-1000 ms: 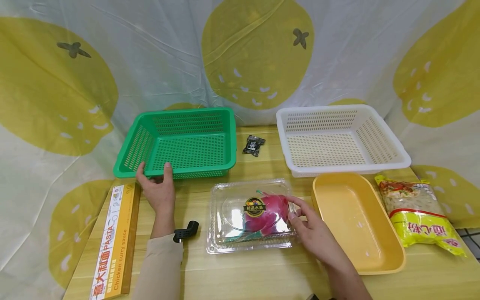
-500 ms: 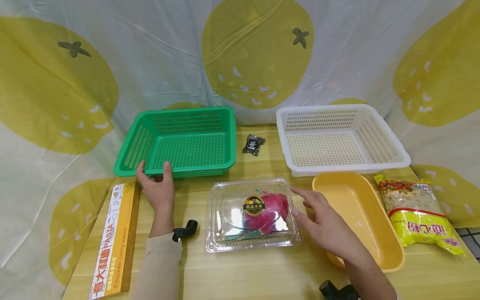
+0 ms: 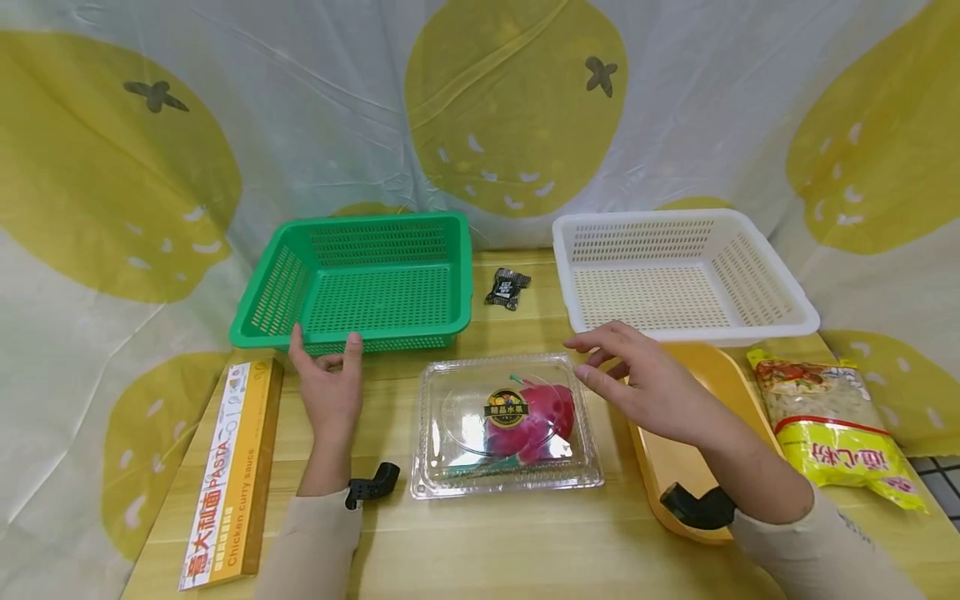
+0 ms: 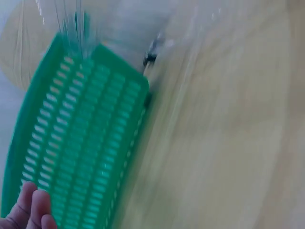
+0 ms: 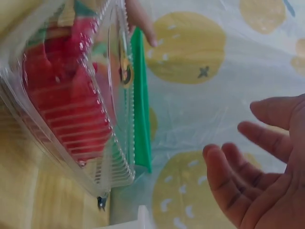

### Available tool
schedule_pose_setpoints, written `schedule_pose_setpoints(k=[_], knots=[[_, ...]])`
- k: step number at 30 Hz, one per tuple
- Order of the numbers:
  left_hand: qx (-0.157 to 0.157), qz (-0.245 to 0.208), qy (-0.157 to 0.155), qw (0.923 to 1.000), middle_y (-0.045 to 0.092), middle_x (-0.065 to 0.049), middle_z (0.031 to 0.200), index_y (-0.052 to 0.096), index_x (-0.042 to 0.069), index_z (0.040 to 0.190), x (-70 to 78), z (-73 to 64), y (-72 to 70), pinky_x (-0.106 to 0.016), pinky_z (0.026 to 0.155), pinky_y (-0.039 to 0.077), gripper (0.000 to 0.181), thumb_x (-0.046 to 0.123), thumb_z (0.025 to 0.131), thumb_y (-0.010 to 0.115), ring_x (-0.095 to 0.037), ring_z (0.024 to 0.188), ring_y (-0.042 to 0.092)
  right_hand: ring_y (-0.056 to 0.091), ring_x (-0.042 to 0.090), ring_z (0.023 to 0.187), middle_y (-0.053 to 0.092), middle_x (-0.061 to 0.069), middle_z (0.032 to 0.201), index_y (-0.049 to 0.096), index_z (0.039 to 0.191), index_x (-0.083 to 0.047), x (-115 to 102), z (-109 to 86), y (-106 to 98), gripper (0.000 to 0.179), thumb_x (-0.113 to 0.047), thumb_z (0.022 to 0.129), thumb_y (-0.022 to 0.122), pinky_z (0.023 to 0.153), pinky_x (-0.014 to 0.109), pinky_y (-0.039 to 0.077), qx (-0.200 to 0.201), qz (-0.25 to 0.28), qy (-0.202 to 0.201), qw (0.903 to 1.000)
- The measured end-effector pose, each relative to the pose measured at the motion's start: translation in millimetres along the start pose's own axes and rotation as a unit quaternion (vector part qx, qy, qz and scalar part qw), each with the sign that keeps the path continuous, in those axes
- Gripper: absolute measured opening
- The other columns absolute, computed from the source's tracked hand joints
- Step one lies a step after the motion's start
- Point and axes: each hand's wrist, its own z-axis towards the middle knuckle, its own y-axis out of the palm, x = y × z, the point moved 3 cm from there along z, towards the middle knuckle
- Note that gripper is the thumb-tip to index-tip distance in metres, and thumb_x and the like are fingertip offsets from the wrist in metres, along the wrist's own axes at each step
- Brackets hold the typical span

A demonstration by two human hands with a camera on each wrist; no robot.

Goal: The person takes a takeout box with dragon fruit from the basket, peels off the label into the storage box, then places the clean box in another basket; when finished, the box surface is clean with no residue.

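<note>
In the head view a clear plastic clamshell box lies at the middle of the table. Inside it is a red dragon fruit, under a round dark label. My right hand hovers by the box's right side, over the yellow basin, fingers loosely bent and holding nothing. The right wrist view shows its fingers apart from the box. My left hand is at the near rim of the green basket, thumb and forefinger spread, nothing between them.
A white basket stands at the back right. Between the baskets lies a small black packet. A pasta box lies at the left, and a yellow-and-clear food bag at the right. A patterned cloth hangs behind.
My right hand has let go of the clamshell box's right side and risen back and to the right. My left hand has shifted slightly right along the green basket's rim.
</note>
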Motion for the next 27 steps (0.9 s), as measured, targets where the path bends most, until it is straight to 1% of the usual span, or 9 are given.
schedule_pose_setpoints(k=[3, 7, 10, 13, 18, 20, 23, 25, 27], knots=[[-0.029, -0.006, 0.022, 0.9993, 0.064, -0.006, 0.092, 0.011, 0.035, 0.163, 8.1, -14.7, 2.2, -0.024, 0.061, 0.049, 0.090, 0.056, 0.095, 0.065, -0.009, 0.068, 0.059, 0.066, 0.013, 0.101, 0.066, 0.000, 0.118, 0.068, 0.129, -0.016, -1, 10.7, -1, 0.029, -0.020, 0.100, 0.066, 0.085, 0.033, 0.059, -0.018, 0.005, -0.024, 0.9995], [-0.100, -0.009, 0.047, 0.9938, 0.069, -0.009, 0.099, 0.016, 0.032, 0.163, 15.5, -36.3, 7.8, -0.023, 0.065, 0.051, 0.086, 0.046, 0.096, 0.068, -0.017, 0.076, 0.062, 0.066, 0.012, 0.104, 0.069, -0.001, 0.116, 0.069, 0.128, -0.015, -5, 24.5, 2, 0.029, -0.019, 0.099, 0.067, 0.089, 0.036, 0.059, -0.045, 0.006, -0.040, 0.9982], [-0.165, -0.007, 0.062, 0.9843, 0.070, -0.012, 0.109, 0.021, 0.027, 0.163, 16.8, -52.8, 12.4, -0.023, 0.073, 0.053, 0.080, 0.036, 0.098, 0.068, -0.020, 0.088, 0.064, 0.066, 0.013, 0.105, 0.069, -0.002, 0.115, 0.070, 0.127, -0.015, -8, 34.2, 7, 0.028, -0.019, 0.099, 0.068, 0.091, 0.037, 0.059, -0.060, 0.003, -0.053, 0.9968], [-0.217, -0.018, 0.076, 0.9731, 0.066, -0.015, 0.121, 0.030, 0.022, 0.160, 16.6, -65.8, 16.3, -0.026, 0.083, 0.053, 0.072, 0.026, 0.099, 0.069, -0.024, 0.100, 0.065, 0.066, 0.018, 0.107, 0.069, 0.001, 0.116, 0.070, 0.125, -0.015, -9, 43.4, 15, 0.028, -0.020, 0.098, 0.069, 0.092, 0.042, 0.058, -0.071, -0.007, -0.071, 0.9949], [-0.296, -0.044, 0.083, 0.9506, 0.046, -0.018, 0.149, 0.038, 0.020, 0.157, 17.8, -80.2, 22.9, -0.050, 0.099, 0.051, 0.066, 0.019, 0.099, 0.068, -0.037, 0.125, 0.057, 0.061, 0.025, 0.117, 0.065, 0.004, 0.123, 0.071, 0.122, -0.015, -5, 55.8, 35, 0.027, -0.021, 0.096, 0.072, 0.100, 0.048, 0.053, -0.103, -0.035, -0.078, 0.9909], [-0.313, -0.045, 0.085, 0.9448, 0.038, -0.018, 0.156, 0.038, 0.020, 0.158, 17.5, -83.1, 25.7, -0.058, 0.103, 0.049, 0.066, 0.019, 0.099, 0.068, -0.043, 0.132, 0.052, 0.058, 0.026, 0.122, 0.062, 0.006, 0.127, 0.072, 0.121, -0.016, -2, 59.1, 44, 0.027, -0.022, 0.095, 0.073, 0.104, 0.048, 0.051, -0.117, -0.049, -0.080, 0.9887], [-0.325, -0.052, 0.083, 0.9405, 0.029, -0.017, 0.162, 0.037, 0.022, 0.158, 15.5, -84.9, 30.0, -0.064, 0.106, 0.045, 0.067, 0.019, 0.099, 0.067, -0.050, 0.137, 0.045, 0.054, 0.030, 0.129, 0.056, 0.010, 0.138, 0.071, 0.122, -0.017, 4, 63.4, 55, 0.028, -0.024, 0.095, 0.074, 0.109, 0.048, 0.048, -0.131, -0.066, -0.081, 0.9859], [-0.331, -0.060, 0.082, 0.9381, 0.026, -0.016, 0.165, 0.035, 0.023, 0.159, 13.7, -85.2, 32.4, -0.066, 0.105, 0.045, 0.069, 0.018, 0.098, 0.067, -0.053, 0.138, 0.042, 0.053, 0.033, 0.132, 0.053, 0.012, 0.144, 0.070, 0.124, -0.018, 7, 65.1, 61, 0.029, -0.027, 0.096, 0.073, 0.111, 0.050, 0.047, -0.143, -0.073, -0.077, 0.9840], [-0.345, -0.068, 0.073, 0.9334, 0.023, -0.015, 0.166, 0.033, 0.024, 0.160, 12.9, -86.2, 33.4, -0.064, 0.102, 0.048, 0.072, 0.017, 0.098, 0.067, -0.055, 0.138, 0.041, 0.053, 0.035, 0.133, 0.051, 0.013, 0.148, 0.070, 0.124, -0.019, 10, 66.5, 65, 0.030, -0.030, 0.097, 0.071, 0.111, 0.052, 0.046, -0.158, -0.074, -0.070, 0.9821]])
